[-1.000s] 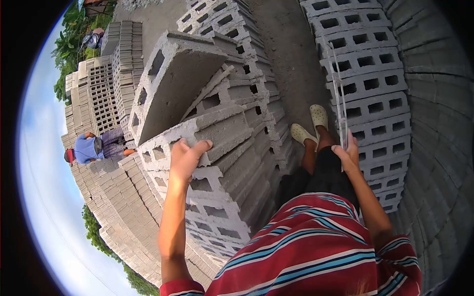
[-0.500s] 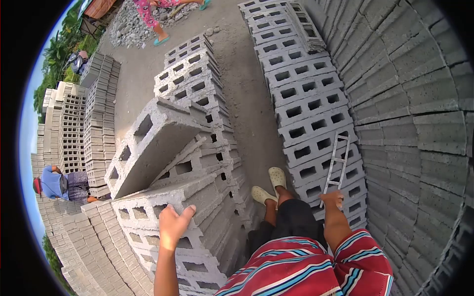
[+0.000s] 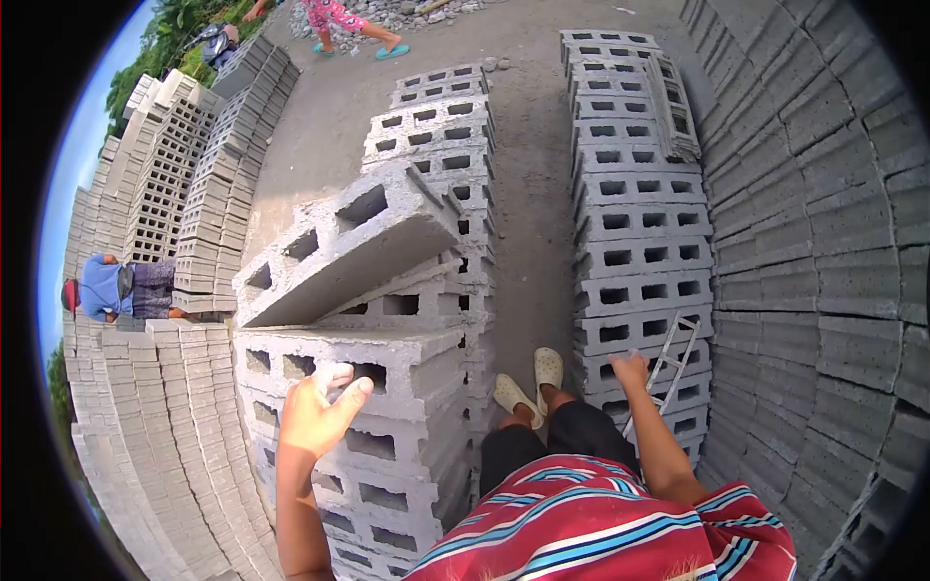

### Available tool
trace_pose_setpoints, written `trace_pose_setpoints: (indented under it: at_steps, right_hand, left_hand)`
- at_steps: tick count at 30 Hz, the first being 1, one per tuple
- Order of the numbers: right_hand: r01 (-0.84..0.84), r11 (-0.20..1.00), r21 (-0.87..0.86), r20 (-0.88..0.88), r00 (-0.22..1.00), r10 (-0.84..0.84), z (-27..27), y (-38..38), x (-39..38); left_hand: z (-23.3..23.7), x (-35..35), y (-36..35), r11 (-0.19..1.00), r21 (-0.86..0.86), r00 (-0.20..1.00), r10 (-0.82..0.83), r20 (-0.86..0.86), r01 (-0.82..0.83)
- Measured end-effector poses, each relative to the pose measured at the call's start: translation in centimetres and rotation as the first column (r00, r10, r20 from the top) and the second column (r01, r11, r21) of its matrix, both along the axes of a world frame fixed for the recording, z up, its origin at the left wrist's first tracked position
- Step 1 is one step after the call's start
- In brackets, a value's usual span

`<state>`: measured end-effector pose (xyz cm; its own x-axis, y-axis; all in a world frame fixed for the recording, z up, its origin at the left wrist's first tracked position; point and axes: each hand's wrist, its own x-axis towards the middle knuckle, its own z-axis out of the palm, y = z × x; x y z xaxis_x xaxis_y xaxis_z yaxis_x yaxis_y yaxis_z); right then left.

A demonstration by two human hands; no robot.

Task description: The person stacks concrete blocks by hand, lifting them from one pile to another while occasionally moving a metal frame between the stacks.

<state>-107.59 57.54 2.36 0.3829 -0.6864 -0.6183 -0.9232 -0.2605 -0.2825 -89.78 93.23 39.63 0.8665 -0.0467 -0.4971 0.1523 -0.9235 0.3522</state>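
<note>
My left hand (image 3: 325, 412) is in front of a stack of grey hollow concrete blocks (image 3: 417, 397) at the left, fingers loosely bent, thumb apart and nothing held. It overlaps the holes of the upper blocks. One hollow block (image 3: 378, 254) leans tilted on top of that stack. My right hand (image 3: 630, 371) hovers low over the right-hand row of blocks (image 3: 644, 257), fingers apart and without a hold. Just right of it, a ladder-shaped metal frame (image 3: 670, 363) lies slanted across the row, its lower part passing behind my forearm.
A dirt aisle (image 3: 533, 232) runs between the two rows, my clogs (image 3: 548, 368) at its near end. Blocks piled high form a wall (image 3: 804, 223) on the right. A person in a blue shirt (image 3: 102, 288) is among stacks at far left; another person's legs (image 3: 349, 24) show by gravel.
My view has turned. My right hand has come off the metal frame's lower end and sits left of it. My left hand has lifted from the block's top edge to its face.
</note>
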Motion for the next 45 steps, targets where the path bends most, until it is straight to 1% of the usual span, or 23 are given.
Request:
trace_pose_setpoints:
  at_steps: [1,3,4,5,6,8,11,13,14,15,17,18,20,21,23,25,29,30,33,38,41,43,45]
  right_hand:
    - [-0.009,1.0,-0.004,0.053,0.999,0.009,-0.7,-0.3,1.2]
    - [-0.074,0.989,0.129,0.185,0.981,0.049,-0.9,-0.9,4.5]
    - [-0.117,0.987,0.114,0.357,0.931,0.069,-1.8,-0.6,6.3]
    - [-0.137,0.975,0.176,0.451,0.892,0.044,0.6,0.3,8.9]
    - [-0.161,0.959,0.233,0.536,0.844,0.011,4.6,2.0,12.0]
    - [-0.319,0.896,0.309,0.652,0.757,0.044,8.7,4.3,17.4]
    - [-0.472,0.862,0.184,0.734,0.65,0.199,18.3,8.1,24.1]
    - [-0.523,0.84,0.148,0.742,0.62,0.256,23.3,10.2,27.5]
    - [-0.558,0.829,0.036,0.71,0.599,0.371,23.3,11.0,29.4]
    - [-0.582,0.81,-0.074,0.663,0.578,0.476,23.2,11.7,31.4]
    - [-0.676,0.724,0.137,0.506,0.676,0.536,26.4,13.5,33.9]
    - [-0.645,0.741,0.186,0.476,0.719,0.506,25.5,14.8,35.2]
    - [-0.697,0.716,0.047,0.416,0.665,0.62,25.7,16.7,36.2]
    - [-0.721,0.693,-0.015,0.381,0.636,0.671,26.0,17.5,36.5]
    - [-0.673,0.738,-0.051,0.42,0.656,0.627,26.3,18.0,36.3]
    - [-0.585,0.8,-0.133,0.474,0.671,0.57,25.5,18.1,35.8]
    - [-0.615,0.784,-0.084,0.531,0.638,0.558,25.9,17.2,35.6]
    - [-0.619,0.781,-0.081,0.541,0.631,0.556,25.8,17.0,35.7]
    - [-0.597,0.799,-0.065,0.578,0.63,0.518,25.4,16.4,35.7]
    - [-0.526,0.85,-0.038,0.625,0.651,0.431,25.9,14.2,34.3]
    - [-0.488,0.872,-0.04,0.66,0.643,0.39,27.4,11.8,32.2]
    - [-0.43,0.9,-0.074,0.666,0.65,0.366,28.9,9.8,30.3]
    - [-0.353,0.929,-0.112,0.651,0.68,0.337,29.9,7.9,28.3]
  left_hand:
    - [0.7,0.7,1.0,1.0,0.005,0.995,0.022,0.094,-0.023]
    - [0.7,2.5,3.8,0.987,-0.133,0.954,0.124,0.273,-0.09]
    - [0.2,4.2,5.4,0.989,-0.102,0.91,0.142,0.389,-0.111]
    - [0.2,5.8,6.5,0.981,-0.132,0.875,0.189,0.446,-0.144]
    - [-1.9,8.2,9.9,0.985,-0.06,0.802,0.167,0.573,-0.162]
    - [-2.1,11.8,12.4,0.922,0.149,0.759,0.194,0.621,-0.358]
    - [-5.0,16.2,17.8,0.761,0.384,0.833,0.363,0.417,-0.523]
    - [-7.4,18.2,22.5,0.873,0.278,0.917,0.382,0.12,-0.4]
    - [-9.7,19.3,24.6,0.865,0.196,0.885,0.463,0.039,-0.461]
    - [-10.0,18.7,24.2,0.837,-0.086,0.841,0.541,-0.021,-0.54]
    - [-9.5,18.4,23.5,0.791,-0.133,0.802,0.59,-0.092,-0.597]
    - [-11.1,18.1,23.8,0.767,-0.107,0.77,0.638,0.016,-0.633]
    - [-13.9,18.6,24.8,0.705,-0.07,0.67,0.697,0.255,-0.706]
    - [-13.3,18.8,24.6,0.728,-0.108,0.695,0.681,0.23,-0.677]
    - [-11.1,18.1,23.2,0.783,-0.16,0.767,0.621,0.159,-0.601]
    - [-12.0,18.6,24.0,0.809,-0.138,0.777,0.588,0.226,-0.572]
    - [-13.5,19.1,25.9,0.786,-0.256,0.768,0.612,0.191,-0.563]
    - [-10.9,18.6,23.2,0.776,-0.288,0.786,0.609,0.108,-0.562]
    - [-9.9,18.8,22.7,0.833,-0.252,0.82,0.542,0.186,-0.493]
    - [-4.9,19.9,19.2,0.872,-0.185,0.86,0.482,0.167,-0.453]
    - [-3.8,21.3,18.9,0.913,-0.143,0.875,0.407,0.262,-0.382]
    - [-2.3,21.3,16.1,0.93,-0.213,0.899,0.351,0.262,-0.301]
    - [-1.7,22.3,14.8,0.965,-0.11,0.918,0.261,0.299,-0.238]
